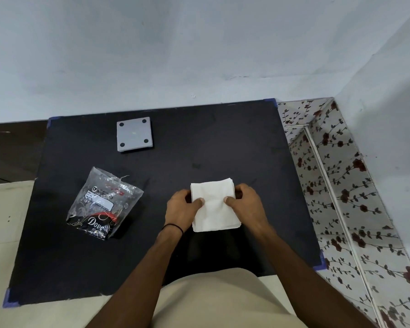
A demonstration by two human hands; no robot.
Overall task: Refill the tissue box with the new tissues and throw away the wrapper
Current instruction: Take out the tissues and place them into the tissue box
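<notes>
A white stack of tissues (214, 205) is held above a black mat (199, 150), near its middle right. My left hand (181, 209) grips the stack's left side, thumb on top. My right hand (245, 202) grips the right side the same way. Under the stack something dark shows faintly; I cannot tell what it is. An empty clear plastic wrapper (103, 204) with black and red print lies crumpled on the mat to the left. A grey square plate (134, 134) with four black dots at its corners lies flat near the mat's far edge.
The mat covers a pale table pushed against a light blue wall (199, 55). A floral-patterned panel (341, 185) runs along the right side. Dark wood shows at the far left.
</notes>
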